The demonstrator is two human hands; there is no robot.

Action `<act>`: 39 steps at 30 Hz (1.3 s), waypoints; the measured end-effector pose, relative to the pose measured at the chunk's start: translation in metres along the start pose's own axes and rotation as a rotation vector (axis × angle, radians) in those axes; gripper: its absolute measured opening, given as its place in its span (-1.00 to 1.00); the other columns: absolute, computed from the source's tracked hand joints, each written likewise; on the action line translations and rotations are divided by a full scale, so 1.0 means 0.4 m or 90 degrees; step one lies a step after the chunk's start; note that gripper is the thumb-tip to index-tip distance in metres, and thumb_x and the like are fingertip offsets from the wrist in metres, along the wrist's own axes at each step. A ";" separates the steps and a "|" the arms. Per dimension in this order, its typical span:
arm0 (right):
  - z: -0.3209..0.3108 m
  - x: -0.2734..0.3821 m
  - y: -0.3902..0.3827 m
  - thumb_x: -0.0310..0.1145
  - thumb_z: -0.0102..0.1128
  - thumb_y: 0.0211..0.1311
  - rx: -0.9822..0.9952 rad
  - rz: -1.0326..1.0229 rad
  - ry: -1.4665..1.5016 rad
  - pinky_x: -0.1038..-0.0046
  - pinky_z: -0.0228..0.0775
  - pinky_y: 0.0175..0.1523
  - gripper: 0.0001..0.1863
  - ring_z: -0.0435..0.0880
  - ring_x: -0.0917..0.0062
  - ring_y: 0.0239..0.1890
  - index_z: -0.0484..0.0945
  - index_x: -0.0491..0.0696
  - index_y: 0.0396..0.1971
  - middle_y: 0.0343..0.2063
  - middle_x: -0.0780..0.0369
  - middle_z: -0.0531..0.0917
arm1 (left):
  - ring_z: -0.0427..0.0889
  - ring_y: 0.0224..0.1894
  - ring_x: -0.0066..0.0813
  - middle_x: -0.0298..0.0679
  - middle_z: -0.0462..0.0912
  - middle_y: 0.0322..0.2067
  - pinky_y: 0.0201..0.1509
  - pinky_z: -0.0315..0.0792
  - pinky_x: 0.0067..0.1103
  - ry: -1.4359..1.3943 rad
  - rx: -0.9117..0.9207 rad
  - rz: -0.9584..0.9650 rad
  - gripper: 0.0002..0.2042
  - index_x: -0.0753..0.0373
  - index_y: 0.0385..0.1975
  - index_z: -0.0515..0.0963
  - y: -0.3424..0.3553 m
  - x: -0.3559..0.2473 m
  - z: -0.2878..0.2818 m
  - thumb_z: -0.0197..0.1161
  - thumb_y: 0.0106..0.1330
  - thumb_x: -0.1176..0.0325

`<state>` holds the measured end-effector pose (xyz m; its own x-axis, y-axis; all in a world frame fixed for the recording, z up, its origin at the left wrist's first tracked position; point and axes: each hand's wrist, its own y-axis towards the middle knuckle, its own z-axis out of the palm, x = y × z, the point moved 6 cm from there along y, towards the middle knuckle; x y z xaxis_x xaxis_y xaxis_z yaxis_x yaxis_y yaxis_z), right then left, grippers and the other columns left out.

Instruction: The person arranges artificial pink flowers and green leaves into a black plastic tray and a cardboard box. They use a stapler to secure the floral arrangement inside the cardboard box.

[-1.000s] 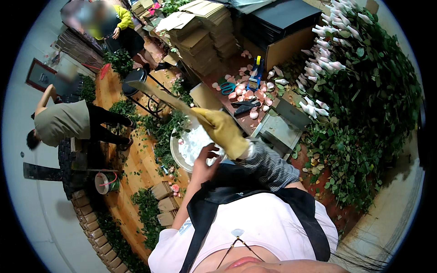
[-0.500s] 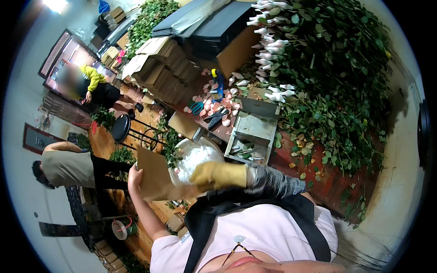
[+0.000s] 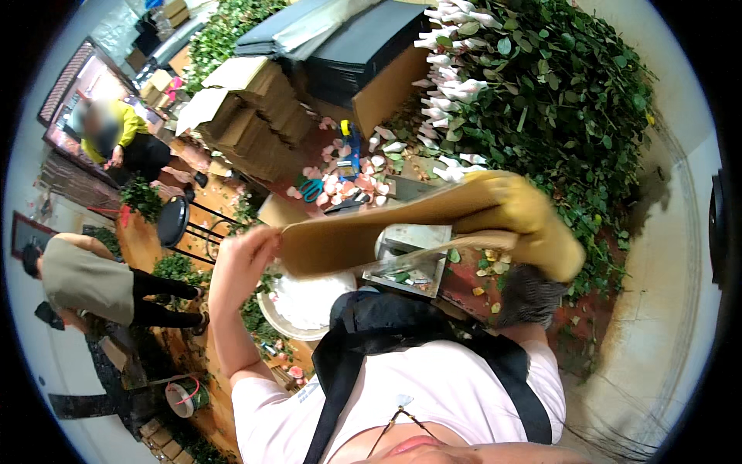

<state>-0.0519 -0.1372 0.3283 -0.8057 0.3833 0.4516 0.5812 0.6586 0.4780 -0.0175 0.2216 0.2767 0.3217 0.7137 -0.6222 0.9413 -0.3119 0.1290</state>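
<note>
Brown cardboard is the thing in hand: a flat sheet of cardboard (image 3: pixel 386 232) now stretches across the middle of the frame, held level between both hands, whereas half a second ago it sat lower and left of centre, close to the white bucket.

At centre left the bare left hand (image 3: pixel 243 259) pinches the sheet's left end. Below it, the white bucket (image 3: pixel 301 305) of pale petals is now partly uncovered.

At centre right the right hand (image 3: pixel 522 220), in a yellow glove, is clamped over the sheet's right end, so the hands are well apart.

Behind, in the upper middle, pink petals (image 3: pixel 340 182) and teal scissors (image 3: pixel 311 188) lie on the bench. Judging by the lift, the sheet is being carried clear of the bucket.
</note>
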 end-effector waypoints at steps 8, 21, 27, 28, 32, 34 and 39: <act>0.074 -0.330 -0.101 -0.55 0.33 -0.15 0.196 0.385 -0.195 0.15 0.29 0.35 -0.58 0.53 0.18 0.19 0.70 -0.01 -0.15 -0.09 0.14 0.69 | 0.73 -0.38 -0.08 -0.03 0.70 -0.49 -0.30 0.58 -0.36 -0.048 -0.053 -0.053 -0.77 0.26 -0.29 0.67 0.337 0.325 0.365 0.24 0.39 0.21; 0.438 -0.523 -0.076 -0.18 0.49 -0.05 0.254 0.395 -0.127 0.20 0.39 0.23 -0.64 0.64 0.25 -0.05 0.65 0.01 -0.24 -0.23 0.16 0.69 | 0.42 0.27 -0.23 -0.17 0.46 0.19 0.36 0.20 -0.18 0.141 0.301 0.526 -0.49 0.00 0.28 0.37 0.320 0.301 1.085 0.06 0.31 0.09; 0.319 -0.625 -0.002 0.00 0.37 0.14 0.308 0.399 -0.206 0.14 0.39 0.24 -0.55 0.55 0.19 0.16 0.66 -0.03 -0.12 0.05 0.06 0.63 | 0.18 0.46 -0.13 -0.09 0.28 0.39 0.55 -0.11 -0.10 0.255 0.234 0.574 -0.30 -0.07 0.38 0.30 0.323 0.297 1.104 0.12 0.25 -0.20; 0.324 -0.640 0.008 0.04 0.32 0.18 0.276 0.370 -0.250 0.16 0.36 0.30 -0.53 0.52 0.17 0.21 0.67 -0.04 -0.11 0.09 0.03 0.62 | 0.15 0.47 -0.13 -0.09 0.26 0.40 0.55 -0.12 -0.10 0.244 0.284 0.545 -0.26 -0.08 0.39 0.30 0.326 0.294 1.099 0.13 0.22 -0.26; 0.516 -0.745 -0.062 -0.07 0.29 0.17 0.605 0.726 -0.274 0.31 0.47 0.14 -0.57 0.62 0.25 0.10 0.69 -0.05 -0.08 0.09 0.05 0.63 | 0.11 0.48 -0.09 -0.07 0.27 0.38 0.57 -0.15 -0.08 0.231 0.360 0.519 -0.09 -0.06 0.40 0.29 0.330 0.282 1.087 0.16 0.08 -0.46; 0.499 -0.741 -0.062 -0.17 0.32 0.13 0.488 0.667 -0.257 0.33 0.49 0.08 -0.61 0.63 0.29 0.09 0.68 -0.07 -0.09 0.09 0.08 0.63 | 0.18 0.44 -0.07 -0.04 0.38 0.28 0.54 -0.10 -0.05 0.200 0.278 0.549 -0.08 0.02 0.39 0.31 0.327 0.295 1.088 0.18 0.07 -0.45; 0.422 -0.570 -0.045 -0.15 0.31 0.18 0.042 0.316 -0.210 0.16 0.22 0.44 -0.32 0.40 0.21 0.35 0.37 -0.02 0.30 0.24 0.07 0.50 | 0.06 0.51 -0.15 -0.09 0.28 0.38 0.58 -0.24 -0.11 0.278 0.494 0.453 -0.10 -0.07 0.38 0.33 0.337 0.294 1.097 0.08 0.09 -0.52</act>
<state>0.1020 -0.1271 0.0894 -0.4389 0.8292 0.3460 0.8973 0.3842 0.2175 0.1025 -0.0119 -0.1177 0.9085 0.3296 -0.2568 0.2627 -0.9285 -0.2624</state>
